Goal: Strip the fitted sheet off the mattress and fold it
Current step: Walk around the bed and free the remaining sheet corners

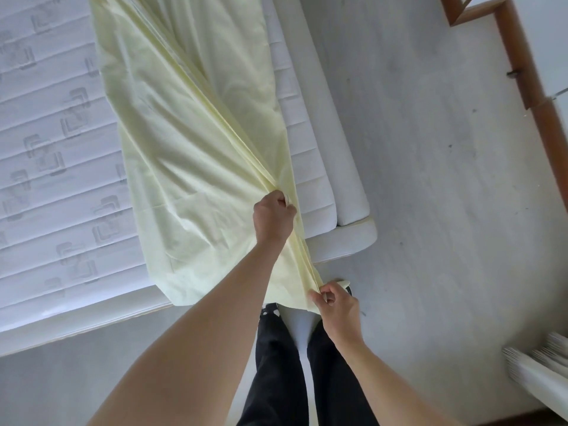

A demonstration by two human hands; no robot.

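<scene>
While the pale yellow fitted sheet (196, 142) lies as a long folded strip down the bare quilted mattress (46, 149), the left hand (273, 218) has its grip closed tight on a bunched ridge of folds near the bed's corner. Just past the white bed frame (353, 241), the right hand (338, 309) pinches the sheet's end between thumb and fingers, so the cloth runs taut between both hands, above black trousers (276, 364) and grey floor (445, 210).
</scene>
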